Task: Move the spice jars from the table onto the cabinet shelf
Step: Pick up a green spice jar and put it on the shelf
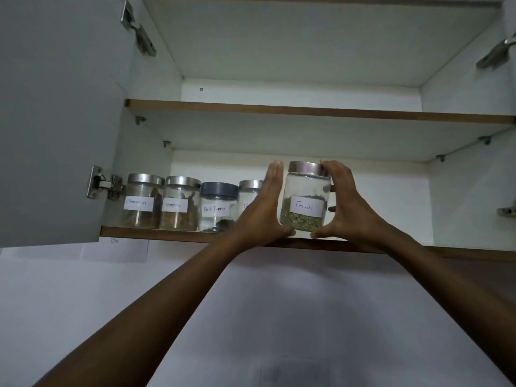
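A glass jar labelled "Fennel" point(305, 201) with a silver lid stands at the front of the lower cabinet shelf point(173, 234). My right hand point(346, 208) wraps its right side, fingers on the lid and thumb at the base. My left hand point(264, 210) lies flat against its left side with fingers straight and thumb under the base. To the left stand a cinnamon jar point(142, 201), a second silver-lidded jar point(180, 203), a dark-lidded "Black Pepper" jar point(217, 206) and a jar point(249, 191) half hidden behind my left hand.
The grey cabinet door point(55, 121) hangs open on the left, with hinges point(102, 185) by the shelf. An upper shelf point(307, 110) sits above the jars. Bare shelf space lies right of the fennel jar. A white wall runs below the cabinet.
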A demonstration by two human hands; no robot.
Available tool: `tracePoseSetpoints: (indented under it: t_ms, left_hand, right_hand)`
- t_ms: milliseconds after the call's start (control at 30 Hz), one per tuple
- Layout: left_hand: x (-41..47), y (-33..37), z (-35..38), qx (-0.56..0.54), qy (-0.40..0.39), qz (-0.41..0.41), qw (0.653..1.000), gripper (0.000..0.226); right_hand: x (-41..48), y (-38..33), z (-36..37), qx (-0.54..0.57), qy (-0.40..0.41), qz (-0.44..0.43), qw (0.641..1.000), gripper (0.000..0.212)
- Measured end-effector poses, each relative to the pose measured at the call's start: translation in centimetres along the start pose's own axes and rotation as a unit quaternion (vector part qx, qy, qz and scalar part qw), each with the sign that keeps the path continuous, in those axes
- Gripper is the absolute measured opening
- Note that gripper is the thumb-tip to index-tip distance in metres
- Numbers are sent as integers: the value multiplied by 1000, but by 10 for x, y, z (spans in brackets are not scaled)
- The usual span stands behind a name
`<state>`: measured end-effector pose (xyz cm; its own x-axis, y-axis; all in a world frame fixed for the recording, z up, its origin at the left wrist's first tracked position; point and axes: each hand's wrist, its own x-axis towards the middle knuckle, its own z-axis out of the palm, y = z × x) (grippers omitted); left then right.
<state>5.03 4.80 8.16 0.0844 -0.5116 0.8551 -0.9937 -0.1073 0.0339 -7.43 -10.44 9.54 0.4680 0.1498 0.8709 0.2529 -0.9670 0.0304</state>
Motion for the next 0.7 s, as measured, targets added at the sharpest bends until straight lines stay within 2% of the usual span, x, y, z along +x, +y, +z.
tracePoseSetpoints:
  t_ms: [100, 233, 433, 567, 700]
  left_hand:
    - [-6, -19, 13, 49, 11, -45, 998, 119]
    - [-26, -41, 27, 130, -20, -71, 989, 110]
    - [-39, -57, 35, 153, -11, -31, 988, 107]
    - [-40, -62, 41, 179, -9, -25, 984, 109]
    - [-41, -65, 45, 190, -4, -16, 982, 108]
  right_hand:
    - [4, 12, 13, -2, -6, 20, 1000, 120]
    - [4, 26, 29, 35, -39, 64, 997, 124]
    - [22, 36, 33, 96, -106, 117, 983, 118]
    - [27, 40, 41, 169, -67, 172, 968, 102]
    - [29, 37, 57, 179, -41, 167, 969, 100]
